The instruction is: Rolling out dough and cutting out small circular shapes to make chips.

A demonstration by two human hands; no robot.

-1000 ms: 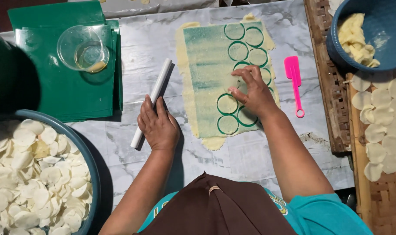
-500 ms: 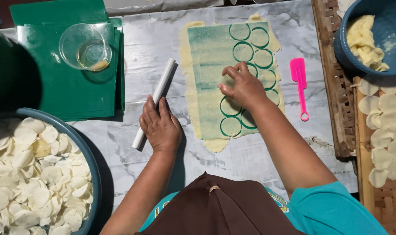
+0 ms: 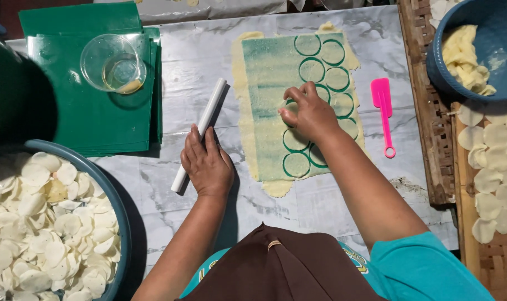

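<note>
White rolling pin (image 3: 200,131) — long axis up-right, under left hand (image 3: 207,164).

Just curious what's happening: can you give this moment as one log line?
left hand: rests on white roller | right hand: pressing on dough sheet | cut circles beside | pink scraper apart

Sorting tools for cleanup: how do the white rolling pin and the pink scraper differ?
The white rolling pin is a plain long tube, lying diagonally under the left hand; the pink scraper is shorter, flat-bladed with a ringed handle, lying untouched right of the dough sheet. Both rest on the marble-patterned table.
</note>
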